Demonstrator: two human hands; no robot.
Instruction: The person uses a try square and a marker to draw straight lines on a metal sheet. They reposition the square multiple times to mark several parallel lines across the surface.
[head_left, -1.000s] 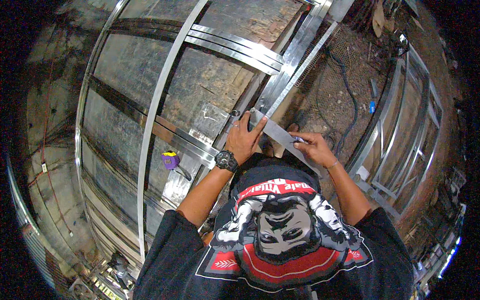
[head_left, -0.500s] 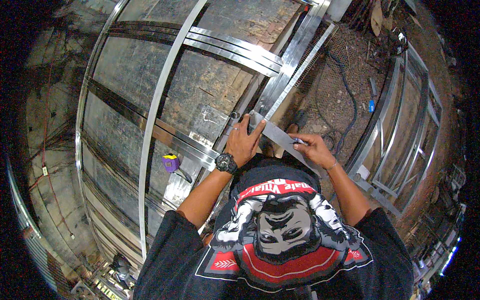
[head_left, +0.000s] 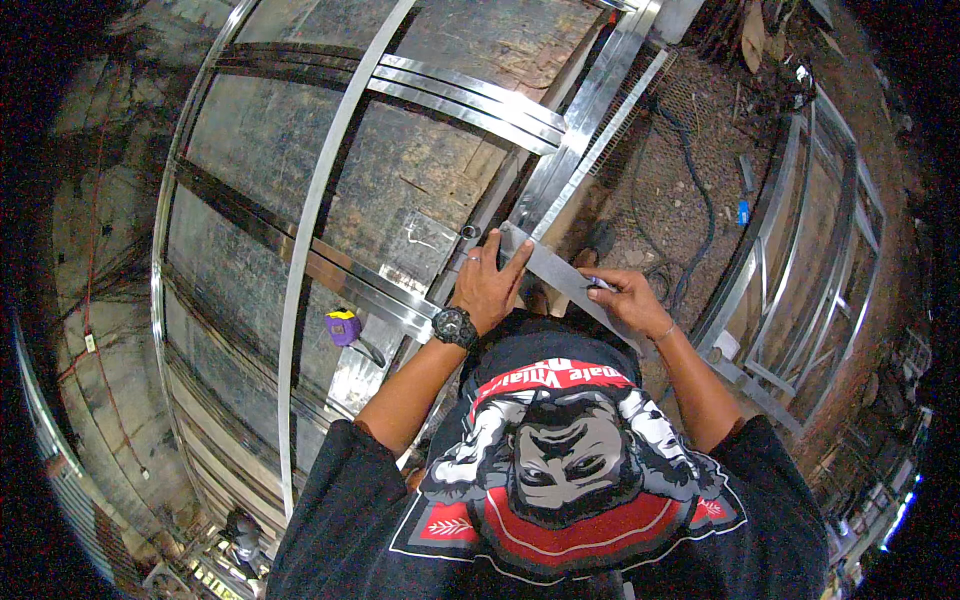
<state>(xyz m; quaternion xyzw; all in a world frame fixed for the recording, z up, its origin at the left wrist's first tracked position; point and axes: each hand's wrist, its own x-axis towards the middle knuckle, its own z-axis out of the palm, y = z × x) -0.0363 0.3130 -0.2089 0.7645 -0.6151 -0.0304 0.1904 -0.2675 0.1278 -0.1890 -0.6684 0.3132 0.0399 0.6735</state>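
Note:
My left hand (head_left: 487,292) lies with fingers stretched out at the corner of a shiny metal frame (head_left: 590,115), fingertips pressing on the end of a flat grey metal bar (head_left: 560,270). From that corner the bar slants down toward my body. Between thumb and fingers of my right hand (head_left: 632,303) is a marker pen (head_left: 600,284), its tip close to the bar's edge. The right palm rests near the bar's lower part, and the fingers hide most of the pen. A purple and yellow tape measure (head_left: 343,326) sits on the frame to the left of my left wrist.
Worn dark boards (head_left: 400,150) lie under the frame's crossbars. A long thin metal strip (head_left: 325,190) runs across it. On the ground at right, another metal frame (head_left: 800,260), a dark cable (head_left: 707,200) and a small blue object (head_left: 743,212) lie about.

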